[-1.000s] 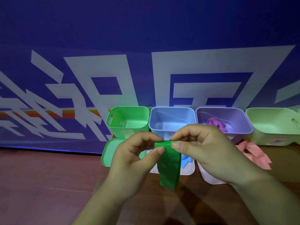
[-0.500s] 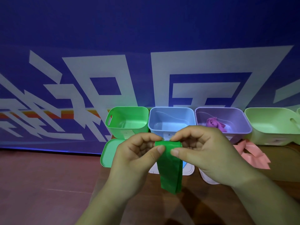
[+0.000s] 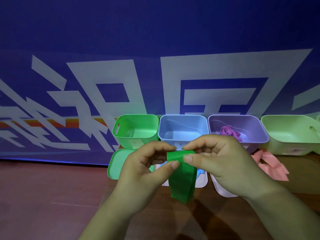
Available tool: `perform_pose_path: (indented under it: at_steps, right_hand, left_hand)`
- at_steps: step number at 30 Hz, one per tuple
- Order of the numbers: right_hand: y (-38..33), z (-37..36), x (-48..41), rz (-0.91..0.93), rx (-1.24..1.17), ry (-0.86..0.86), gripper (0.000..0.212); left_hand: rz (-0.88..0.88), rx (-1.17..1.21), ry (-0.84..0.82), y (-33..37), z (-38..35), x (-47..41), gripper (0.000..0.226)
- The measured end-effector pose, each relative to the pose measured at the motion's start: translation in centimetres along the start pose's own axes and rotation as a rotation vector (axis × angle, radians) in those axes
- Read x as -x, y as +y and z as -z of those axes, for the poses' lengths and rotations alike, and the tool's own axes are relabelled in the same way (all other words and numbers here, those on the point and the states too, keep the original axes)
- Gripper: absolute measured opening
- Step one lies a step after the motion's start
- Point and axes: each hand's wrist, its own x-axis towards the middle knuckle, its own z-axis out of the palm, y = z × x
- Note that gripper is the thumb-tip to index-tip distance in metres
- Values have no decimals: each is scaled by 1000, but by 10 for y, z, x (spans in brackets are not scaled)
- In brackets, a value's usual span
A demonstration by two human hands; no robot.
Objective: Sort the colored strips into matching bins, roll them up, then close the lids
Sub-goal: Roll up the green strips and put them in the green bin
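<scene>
Both hands hold a green strip by its top edge, in front of the bins; the rest hangs down doubled. My left hand pinches its left side, my right hand its right side. Behind stand a green bin, a blue bin, a purple bin with a rolled purple strip inside, and a light green bin. A pink strip lies crumpled on the table at the right. A blue strip peeks out behind the green one.
A green lid lies flat in front of the green bin. A white lid and a pale pink lid lie partly hidden by my hands. A blue banner wall stands right behind the bins. The wooden table stretches to the left.
The fingers have shifted slightly along the strip's top edge, and the hanging end sits a little lower. The bins and lids have not moved.
</scene>
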Motion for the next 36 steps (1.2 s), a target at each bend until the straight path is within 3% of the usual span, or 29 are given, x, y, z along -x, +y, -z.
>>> perform_pose_path:
  at_steps: [10, 18, 21, 36]
  right_hand:
    - [1, 1, -1, -17, 16, -14, 12]
    - [2, 1, 0, 3, 22, -52, 20]
    - [2, 0, 2, 47, 90, -44, 32]
    - [3, -1, -1, 40, 62, 13, 26]
  left_hand:
    - [-14, 114, 59, 2, -3, 0, 28]
    - [61, 138, 105, 5, -3, -3, 24]
    - [72, 135, 127, 7, -3, -4, 24]
    - [32, 192, 59, 8, -3, -5, 25]
